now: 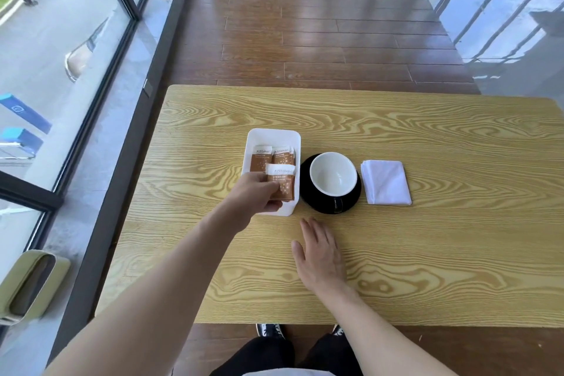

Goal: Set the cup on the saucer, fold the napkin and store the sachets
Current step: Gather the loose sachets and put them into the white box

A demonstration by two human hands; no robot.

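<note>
A cup (333, 173), white inside and black outside, stands on a black saucer (308, 198) at the table's middle. Right of it lies a folded white napkin (386, 181). Left of the saucer sits a white rectangular tray (274, 135) holding brown-and-white sachets (261, 158). My left hand (258, 194) is over the tray's near end, its fingers closed on one sachet (283, 181). Flat on the wood in front of the saucer rests my right hand (320, 255), palm down with fingers apart and nothing in it.
The light wooden table (427, 253) stands beside a glass wall on the left. Dark wood floor lies beyond the far edge. A pale green chair back (29, 284) is at the lower left. My legs and shoes show under the near edge.
</note>
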